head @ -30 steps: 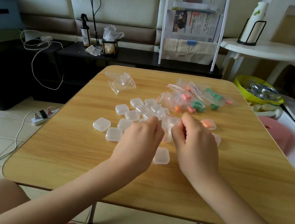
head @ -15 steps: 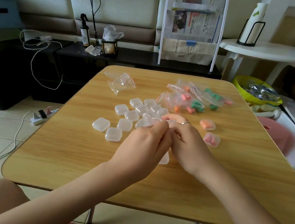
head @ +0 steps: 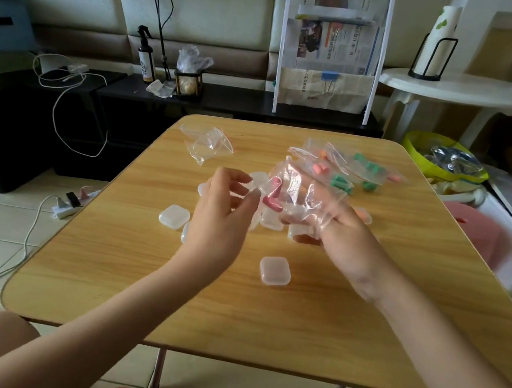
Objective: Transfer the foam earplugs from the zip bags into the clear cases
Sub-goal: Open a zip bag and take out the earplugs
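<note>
Earplugs [head: 272, 193], a pink pair, sit inside a clear zip bag [head: 298, 194] held up above the wooden table [head: 133, 268], between the two hands and just past the fingertips of both. The right hand [head: 347, 239] has the bag: its fingers are spread and appear to be pushed into or under the film, so the plastic drapes over them, though exactly how the grip is made is hard to read through the crinkled film. The left hand [head: 221, 218] is half open, thumb and forefinger curled toward each other and touching the bag's near-left edge, with nothing clearly pinched. The earplugs lie closer to the left hand, just beyond its fingertips, their long axes running roughly up and away from the person, tilted slightly toward the right hand; which ends are the tips cannot be made out. The coming move probably turns on this: the left fingers need only reach a little forward and to the right to draw the pair out. An empty clear case [head: 274, 269] waits on the table below, between the wrists and nearer the right one.
</note>
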The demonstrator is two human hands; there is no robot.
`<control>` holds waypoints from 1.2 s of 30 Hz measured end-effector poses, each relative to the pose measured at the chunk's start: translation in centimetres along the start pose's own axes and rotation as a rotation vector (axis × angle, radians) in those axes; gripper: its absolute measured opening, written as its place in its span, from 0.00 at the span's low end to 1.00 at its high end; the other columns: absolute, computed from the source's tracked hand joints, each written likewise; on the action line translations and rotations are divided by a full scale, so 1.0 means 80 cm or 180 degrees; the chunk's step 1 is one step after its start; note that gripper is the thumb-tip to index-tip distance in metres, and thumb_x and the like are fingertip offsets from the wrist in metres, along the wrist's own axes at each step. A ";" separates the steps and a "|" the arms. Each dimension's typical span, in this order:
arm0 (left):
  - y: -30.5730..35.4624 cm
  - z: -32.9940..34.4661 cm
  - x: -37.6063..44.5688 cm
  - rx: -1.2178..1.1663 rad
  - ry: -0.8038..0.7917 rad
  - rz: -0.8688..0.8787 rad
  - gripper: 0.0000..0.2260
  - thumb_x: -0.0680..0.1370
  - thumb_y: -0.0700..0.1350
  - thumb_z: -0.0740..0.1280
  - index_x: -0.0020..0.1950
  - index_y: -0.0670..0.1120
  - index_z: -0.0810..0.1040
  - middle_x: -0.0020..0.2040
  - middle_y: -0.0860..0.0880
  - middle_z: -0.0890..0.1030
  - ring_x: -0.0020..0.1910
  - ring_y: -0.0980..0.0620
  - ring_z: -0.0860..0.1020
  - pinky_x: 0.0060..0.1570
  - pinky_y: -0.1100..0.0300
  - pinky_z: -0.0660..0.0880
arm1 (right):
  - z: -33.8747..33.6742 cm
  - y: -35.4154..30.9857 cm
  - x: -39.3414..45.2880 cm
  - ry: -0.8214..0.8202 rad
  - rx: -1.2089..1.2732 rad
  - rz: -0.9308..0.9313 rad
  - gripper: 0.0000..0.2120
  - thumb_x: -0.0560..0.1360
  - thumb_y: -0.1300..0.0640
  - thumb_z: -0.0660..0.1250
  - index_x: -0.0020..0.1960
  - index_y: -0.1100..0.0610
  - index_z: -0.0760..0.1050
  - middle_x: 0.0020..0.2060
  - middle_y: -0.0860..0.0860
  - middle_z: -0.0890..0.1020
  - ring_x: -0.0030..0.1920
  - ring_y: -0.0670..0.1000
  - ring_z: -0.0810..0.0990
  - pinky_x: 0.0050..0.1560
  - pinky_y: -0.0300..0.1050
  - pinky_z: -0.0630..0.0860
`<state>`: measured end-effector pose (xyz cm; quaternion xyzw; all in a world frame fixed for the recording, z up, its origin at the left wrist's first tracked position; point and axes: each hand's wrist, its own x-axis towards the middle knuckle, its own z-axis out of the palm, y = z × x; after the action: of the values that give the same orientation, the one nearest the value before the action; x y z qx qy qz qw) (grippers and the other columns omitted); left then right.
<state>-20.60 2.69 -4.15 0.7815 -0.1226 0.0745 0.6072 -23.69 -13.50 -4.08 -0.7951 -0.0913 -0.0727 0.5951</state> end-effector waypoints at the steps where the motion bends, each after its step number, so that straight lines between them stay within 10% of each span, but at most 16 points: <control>1: -0.003 -0.001 0.005 -0.0362 -0.0184 -0.0285 0.03 0.80 0.44 0.63 0.53 0.48 0.73 0.48 0.49 0.79 0.43 0.54 0.80 0.43 0.58 0.78 | -0.003 0.000 -0.001 -0.0025 0.0016 -0.0014 0.28 0.82 0.68 0.50 0.68 0.37 0.66 0.60 0.33 0.72 0.52 0.26 0.74 0.49 0.24 0.72; 3: -0.003 -0.003 0.011 -0.1146 -0.0550 -0.0684 0.03 0.80 0.41 0.64 0.50 0.44 0.77 0.42 0.48 0.82 0.41 0.54 0.81 0.41 0.62 0.77 | -0.004 0.001 -0.002 -0.0138 0.0027 -0.0080 0.29 0.81 0.68 0.48 0.64 0.34 0.65 0.61 0.29 0.66 0.54 0.20 0.66 0.46 0.20 0.69; 6: -0.002 -0.003 0.010 -0.1598 -0.0770 -0.0755 0.03 0.78 0.39 0.65 0.48 0.41 0.78 0.39 0.46 0.83 0.39 0.55 0.81 0.43 0.64 0.77 | 0.001 0.002 -0.002 -0.0228 0.0070 -0.0072 0.25 0.83 0.64 0.50 0.61 0.32 0.65 0.70 0.37 0.66 0.67 0.39 0.69 0.57 0.35 0.74; 17: -0.002 -0.008 0.010 -0.2097 -0.0674 -0.0986 0.05 0.74 0.36 0.68 0.41 0.42 0.74 0.38 0.45 0.81 0.36 0.55 0.81 0.40 0.66 0.78 | 0.005 0.008 0.003 0.0164 0.0074 -0.0279 0.21 0.74 0.74 0.64 0.63 0.58 0.76 0.56 0.51 0.80 0.52 0.36 0.78 0.47 0.28 0.73; 23: -0.005 -0.006 0.014 -0.2714 -0.0538 -0.1467 0.10 0.76 0.30 0.64 0.39 0.42 0.70 0.35 0.45 0.79 0.33 0.52 0.81 0.38 0.62 0.81 | 0.005 0.003 0.002 0.0233 -0.0026 -0.0344 0.10 0.71 0.56 0.71 0.52 0.55 0.80 0.45 0.45 0.82 0.47 0.38 0.80 0.46 0.35 0.78; 30: -0.008 -0.002 0.014 -0.2930 -0.0997 -0.1655 0.11 0.64 0.32 0.69 0.41 0.42 0.72 0.42 0.41 0.80 0.40 0.49 0.82 0.45 0.61 0.80 | 0.009 0.009 0.002 0.0140 0.0054 -0.0303 0.16 0.70 0.57 0.72 0.57 0.58 0.79 0.47 0.47 0.84 0.49 0.42 0.82 0.50 0.37 0.78; 36: -0.002 -0.003 0.015 -0.3102 -0.0738 -0.1925 0.10 0.73 0.27 0.63 0.38 0.41 0.71 0.34 0.42 0.81 0.36 0.50 0.83 0.44 0.59 0.81 | 0.011 0.009 0.000 0.0187 -0.0189 -0.0337 0.08 0.75 0.61 0.69 0.53 0.52 0.80 0.42 0.46 0.84 0.43 0.43 0.83 0.44 0.35 0.77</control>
<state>-19.40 2.80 -3.90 0.4154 0.0202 -0.2531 0.8735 -23.54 -12.88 -5.01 -0.8040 -0.1135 -0.1300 0.5690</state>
